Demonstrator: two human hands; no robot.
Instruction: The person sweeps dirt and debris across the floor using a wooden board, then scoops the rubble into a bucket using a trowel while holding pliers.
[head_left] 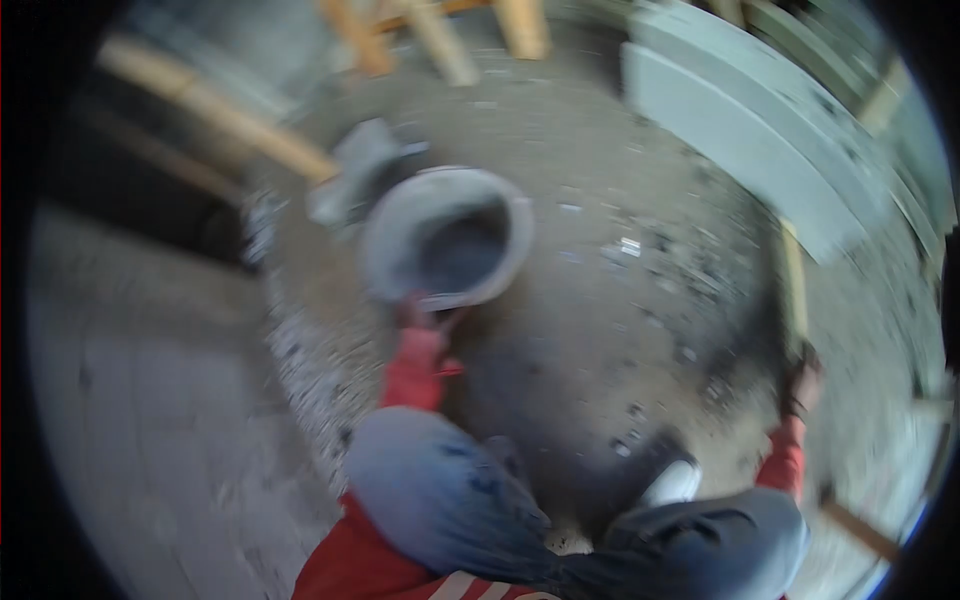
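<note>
My left hand [418, 312], blurred, is at the near rim of a pale round bucket [395, 235], and its fingers appear closed on that rim. The bucket tilts a little toward me, and its inside looks dark at the bottom. On the far right, my right hand [806, 380] is wrapped around the lower end of a light wooden strip [794, 275]. The strip's upper end reaches the edge of a pale grey block. Motion blur hides finer detail of both hands.
Pale grey blocks [740, 130] lie at the upper right. Wooden legs [440, 40] stand at the back, and a plank [220, 110] slants at the upper left. Rubble [700, 265] litters the dirt floor. A grey chunk [360, 165] sits behind the bucket.
</note>
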